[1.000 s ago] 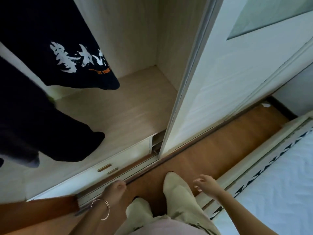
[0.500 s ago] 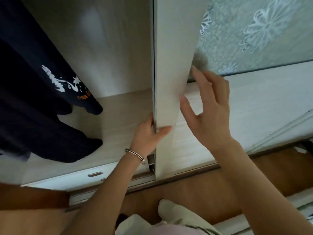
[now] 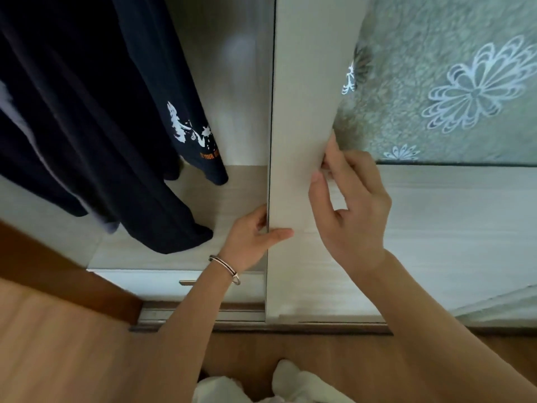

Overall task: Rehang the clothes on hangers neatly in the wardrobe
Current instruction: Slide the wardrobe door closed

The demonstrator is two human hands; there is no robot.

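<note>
Both hands work the wardrobe's sliding door [image 3: 302, 126] while the clothes hang inside. The left hand [image 3: 250, 242], a bracelet [image 3: 225, 269] at its wrist, has its grip clamped on the door's leading edge, thumb across the pale front face and fingers wrapped out of sight behind it. The right hand [image 3: 351, 216] sits higher on the same upright, its grip closed on the door too: thumb pressed to the face, fingers hooked at the inner lip where the frosted flower-patterned panel [image 3: 450, 82] begins.

The dark clothes [image 3: 87, 126] hang in the open left bay, well clear of both hands. Nearest the door is a navy T-shirt [image 3: 186, 135] with a white and orange print. The hems fall close to the wardrobe's shelf [image 3: 238, 193], which runs above a drawer [image 3: 162, 283]. The rail and hangers lie above the top of the frame, so how neatly the garments sit on them cannot be told.

Neither hand holds a garment, and none lies on the wooden floor [image 3: 58, 359] or the shelf in view. That suggests the hanging itself is largely finished and the door is the step in hand. Which way the door is to travel along its track [image 3: 203, 315] cannot be read from a single moment. If it is closing, little remains; if it is opening, more clothes may be waiting out of shot.
</note>
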